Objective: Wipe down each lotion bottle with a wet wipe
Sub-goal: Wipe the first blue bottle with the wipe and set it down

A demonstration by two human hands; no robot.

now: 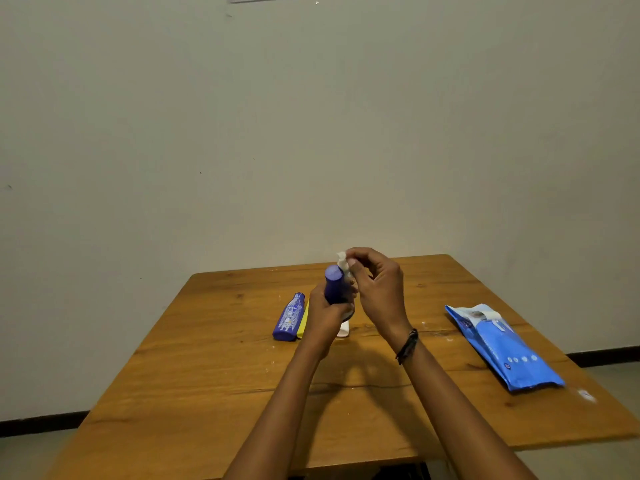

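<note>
My left hand (323, 315) grips a dark blue lotion bottle (335, 284) above the table, its capped end pointing up and away from me. My right hand (377, 291) pinches a small white wet wipe (344, 262) against the bottle's upper side. A second blue lotion bottle (289, 317) lies flat on the table to the left of my hands. A yellow bottle (303, 320) lies right beside it, mostly hidden by my left hand. A pale bottle end (344, 330) shows under my left hand.
A blue pack of wet wipes (502, 346) lies on the right side of the wooden table (207, 375), its flap peeled back. A plain wall stands just behind the table's far edge.
</note>
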